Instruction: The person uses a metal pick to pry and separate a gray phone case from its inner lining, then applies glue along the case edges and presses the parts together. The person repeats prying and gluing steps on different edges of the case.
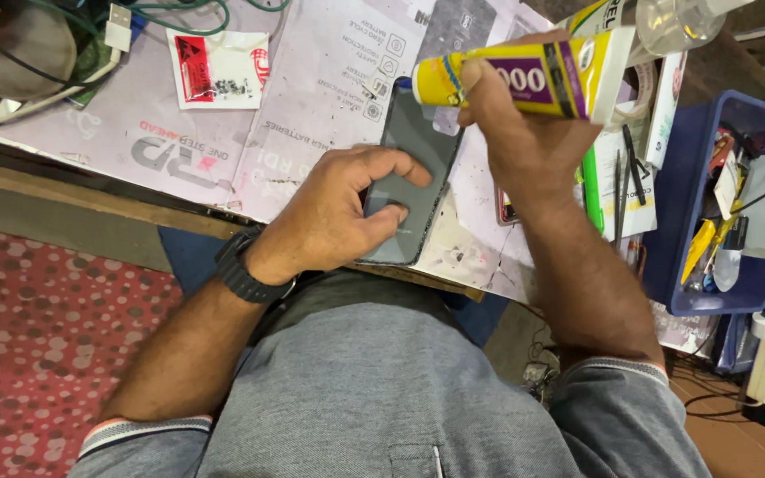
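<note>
Gripping the yellow glue tube (524, 80), the right hand (524, 146) is closed over a dark phone panel (411, 181) pinned at the bench edge by the left hand (334, 217) — excess squeeze risks smeared adhesive.

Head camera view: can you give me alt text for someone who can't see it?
The left hand steadies a dark smartphone on a paper-covered workbench while the right hand holds a yellow adhesive tube with its nozzle at the phone's top edge. A blue tool tray sits to the right.
</note>
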